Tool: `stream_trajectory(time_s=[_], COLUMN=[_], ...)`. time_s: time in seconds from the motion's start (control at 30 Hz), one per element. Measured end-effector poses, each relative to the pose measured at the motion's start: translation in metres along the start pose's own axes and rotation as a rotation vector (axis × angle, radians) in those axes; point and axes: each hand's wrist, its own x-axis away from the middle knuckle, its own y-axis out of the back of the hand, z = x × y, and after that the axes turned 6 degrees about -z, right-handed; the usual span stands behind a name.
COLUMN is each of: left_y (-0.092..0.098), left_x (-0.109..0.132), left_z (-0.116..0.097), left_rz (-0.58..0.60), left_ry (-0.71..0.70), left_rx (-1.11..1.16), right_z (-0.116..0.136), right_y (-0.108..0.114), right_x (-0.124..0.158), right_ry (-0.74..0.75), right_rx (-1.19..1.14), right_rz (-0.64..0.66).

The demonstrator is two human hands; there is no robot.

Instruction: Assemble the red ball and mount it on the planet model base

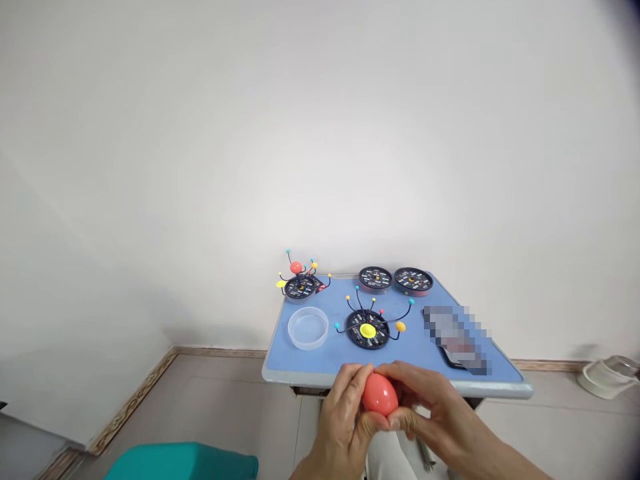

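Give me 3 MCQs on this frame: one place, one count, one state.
1. Where does the clear round plastic dish sit on the blue table?
A. near left part
B. far right corner
C. on the floor

2. How many bare black round disc bases with no arms stand at the table's far edge?
A. one
B. two
C. four

3. What is the state of the smooth coral-red plastic ball?
A. lying on the table
B. mounted on a model
C. held in both hands

Answers:
1 A: the dish lies left of the black disc model with a yellow centre ball, near the front edge.
2 B: two bases sit side by side.
3 C: the left hand and the right hand each have a grip on it, in front of the table.
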Motion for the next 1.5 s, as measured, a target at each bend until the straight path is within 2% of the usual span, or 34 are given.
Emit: stream_trajectory(time_s=[0.13, 0.27, 0.33, 0.4, 0.5, 0.57, 0.63, 0.77, 0.87, 1.0, 1.2, 1.37, 1.5], left_y=[-0.002, 0.004, 0.010, 0.015, 0.020, 0.021, 0.021, 0.018, 0.013, 0.008, 0.005, 0.001, -0.002], left_x=[0.014, -0.003, -0.018, -0.031, -0.040, -0.043, -0.046, -0.063, -0.081, -0.098, -0.101, -0.112, -0.124], left_z=[0.012, 0.011, 0.007, 0.005, 0.006, 0.008, 0.009, 0.007, 0.006, 0.013, 0.037, 0.048, 0.053], left_rz=[0.043, 0.105, 0.157, 0.172, 0.138, 0.119, 0.124, 0.180, 0.197, 0.143, 0.178, 0.190, 0.169], left_ry=[-0.069, -0.166, -0.207, -0.167, -0.065, -0.020, -0.011, -0.097, -0.038, 0.078, -0.070, 0.096, 0.159], left_rx=[-0.207, -0.370, -0.309, -0.229, -0.157, -0.166, -0.203, -0.333, -0.382, -0.206, -0.064, -0.083, -0.045], right_z=[-0.007, -0.013, -0.011, -0.005, 0.007, 0.014, 0.016, 0.010, 0.005, 0.002, -0.017, -0.033, -0.032], right_y=[-0.013, -0.018, -0.011, -0.001, 0.014, 0.018, 0.019, 0.020, 0.027, 0.036, 0.039, 0.045, 0.051], right_x=[0.005, 0.000, -0.007, -0.015, -0.028, -0.035, -0.042, -0.057, -0.072, -0.086, -0.091, -0.100, -0.114], right_ry=[-0.209, -0.265, -0.249, -0.220, -0.145, -0.099, -0.065, 0.007, -0.024, -0.069, -0.065, -0.164, -0.263], right_rx=[-0.316, -0.457, -0.419, -0.337, -0.180, -0.103, -0.047, 0.054, -0.080, -0.334, -0.489, -0.560, -0.682], right_rz=[0.035, 0.092, 0.128, 0.186, 0.136, 0.088, 0.093, 0.049, 0.099, 0.145, 0.166, 0.107, 0.084])
